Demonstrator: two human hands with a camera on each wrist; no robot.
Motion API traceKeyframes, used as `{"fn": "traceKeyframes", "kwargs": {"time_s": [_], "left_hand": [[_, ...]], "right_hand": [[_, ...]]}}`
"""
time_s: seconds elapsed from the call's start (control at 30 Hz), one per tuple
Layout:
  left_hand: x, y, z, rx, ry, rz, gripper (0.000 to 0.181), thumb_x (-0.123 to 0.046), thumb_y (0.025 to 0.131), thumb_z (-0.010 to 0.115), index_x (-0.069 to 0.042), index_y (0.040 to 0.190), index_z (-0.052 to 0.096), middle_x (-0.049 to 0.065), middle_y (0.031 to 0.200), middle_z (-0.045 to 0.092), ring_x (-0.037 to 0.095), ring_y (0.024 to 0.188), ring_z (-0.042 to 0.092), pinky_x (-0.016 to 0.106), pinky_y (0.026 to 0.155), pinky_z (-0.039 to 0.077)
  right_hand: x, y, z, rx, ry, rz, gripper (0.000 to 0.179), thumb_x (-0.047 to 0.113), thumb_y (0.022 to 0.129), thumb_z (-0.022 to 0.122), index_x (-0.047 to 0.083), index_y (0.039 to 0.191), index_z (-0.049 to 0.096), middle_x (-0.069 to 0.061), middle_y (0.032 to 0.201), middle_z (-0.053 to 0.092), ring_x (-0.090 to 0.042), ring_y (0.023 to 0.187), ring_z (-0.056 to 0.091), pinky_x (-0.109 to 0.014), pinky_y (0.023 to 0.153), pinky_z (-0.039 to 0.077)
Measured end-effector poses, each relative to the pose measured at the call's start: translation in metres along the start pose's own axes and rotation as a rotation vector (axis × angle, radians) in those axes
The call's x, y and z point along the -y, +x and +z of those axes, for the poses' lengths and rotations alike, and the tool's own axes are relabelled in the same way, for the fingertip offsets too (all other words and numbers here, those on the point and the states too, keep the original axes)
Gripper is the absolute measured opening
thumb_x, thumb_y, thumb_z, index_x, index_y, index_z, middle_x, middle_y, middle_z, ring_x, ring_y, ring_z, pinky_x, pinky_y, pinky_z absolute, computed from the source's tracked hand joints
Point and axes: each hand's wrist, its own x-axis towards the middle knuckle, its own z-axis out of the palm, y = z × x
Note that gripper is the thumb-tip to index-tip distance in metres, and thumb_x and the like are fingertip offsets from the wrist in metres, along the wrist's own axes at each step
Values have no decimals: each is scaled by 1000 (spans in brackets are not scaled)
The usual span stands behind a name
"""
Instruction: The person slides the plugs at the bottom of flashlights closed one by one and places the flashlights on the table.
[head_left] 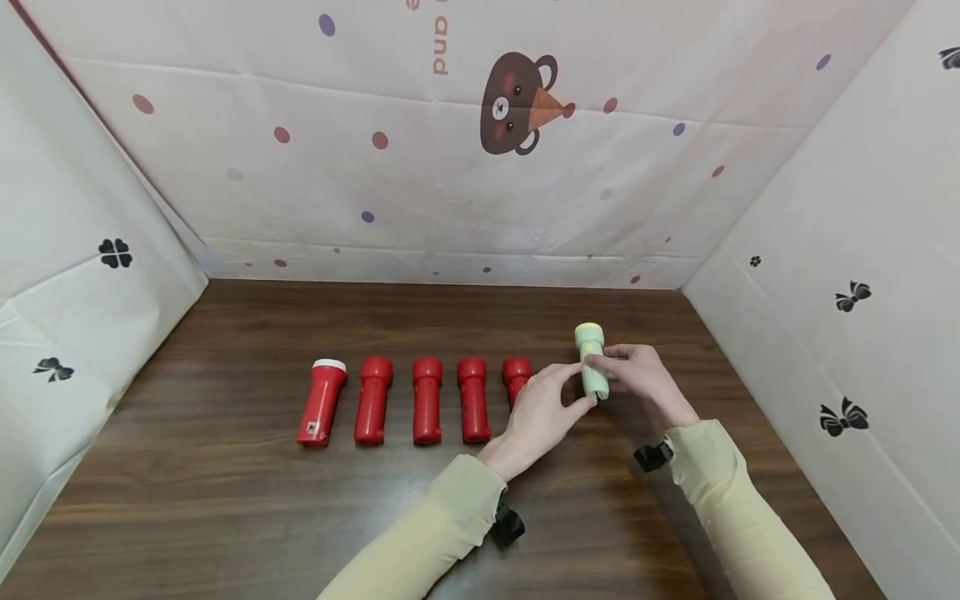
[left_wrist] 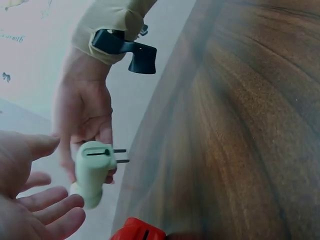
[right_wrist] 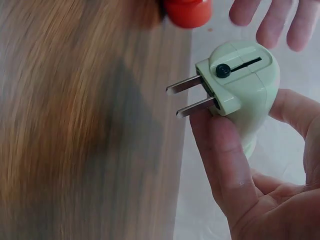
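Note:
A pale green flashlight [head_left: 595, 380] is held off the table by my right hand [head_left: 641, 373], pinched between thumb and fingers. In the right wrist view its end [right_wrist: 257, 82] carries a black slider, and two metal plug prongs [right_wrist: 192, 105] stick out of its side. My left hand [head_left: 536, 418] hovers next to the flashlight's lower end. Its fingers [left_wrist: 52, 204] are spread and loosely extended, not wrapped round anything. Under the left hand a red flashlight [head_left: 516, 372] lies partly hidden.
Left of my hands, several red flashlights lie in a row; the leftmost flashlight [head_left: 322, 404] has a white rim. The dark wooden table [head_left: 225, 500] meets a patterned sheet [head_left: 420, 183] at the back and white sheets [head_left: 795, 350] at the sides.

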Motion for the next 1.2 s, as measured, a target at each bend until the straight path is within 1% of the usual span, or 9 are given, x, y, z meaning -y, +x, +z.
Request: {"fn": "traceKeyframes", "kwargs": {"time_s": [0.13,0.23,0.33,0.47,0.77,0.87,1.03,1.1,1.2], "left_hand": [[0,-1,2,-53,-59,-2,55,-30,98,75,-14,148,60,4,147,65,21,136,64,37,112,55],[1,-2,3,-91,-89,16,55,-29,98,76,-13,148,60,4,148,65,20,135,64,36,112,55],[2,-4,4,-124,-113,40,56,-28,97,77,-12,149,59,5,149,64,20,136,64,36,111,56],[2,-6,4,-163,-141,62,58,-27,97,78,-13,149,59,5,151,62,21,138,63,37,112,56],[2,-13,2,-237,-129,182,56,-25,95,80,-12,146,62,5,153,61,20,139,62,35,114,54],[1,-16,0,-251,-132,229,56,-24,94,80,-12,146,62,5,153,60,19,139,62,34,114,54],[1,-20,-4,-263,-102,303,55,-22,94,80,-11,145,63,5,152,61,19,137,64,33,111,56],[0,-21,-6,-270,-80,328,55,-22,94,80,-11,145,63,5,151,61,18,136,65,32,110,57],[0,-23,-10,-272,-69,358,55,-21,92,82,-12,144,64,4,151,61,18,135,65,31,109,57]], "right_hand": [[3,-2,3,1,92,-10,75,46,101,67,-7,151,48,-23,140,65,-3,95,73,-27,88,65],[5,-6,5,3,166,-21,74,44,101,68,-7,151,48,-7,121,74,-1,91,74,-26,87,65],[8,-10,6,3,229,-39,72,41,102,68,-9,150,48,9,104,74,0,90,74,-23,84,64],[15,-17,9,3,302,-57,70,37,103,66,-11,150,46,17,93,74,1,87,74,-20,80,64],[28,-36,10,34,509,-82,65,27,107,60,-13,152,37,15,91,78,3,85,75,-17,72,62],[31,-42,10,46,562,-100,50,25,107,60,-7,143,46,13,92,79,1,86,76,-18,71,62],[33,-52,11,94,643,-141,17,21,108,57,9,120,61,8,94,80,-3,87,78,-19,71,63],[34,-56,11,116,672,-158,13,20,109,56,13,114,65,7,95,80,-3,87,78,-20,72,63],[35,-60,12,142,713,-183,17,18,110,54,16,109,70,6,95,79,-4,87,78,-20,73,62]]}}
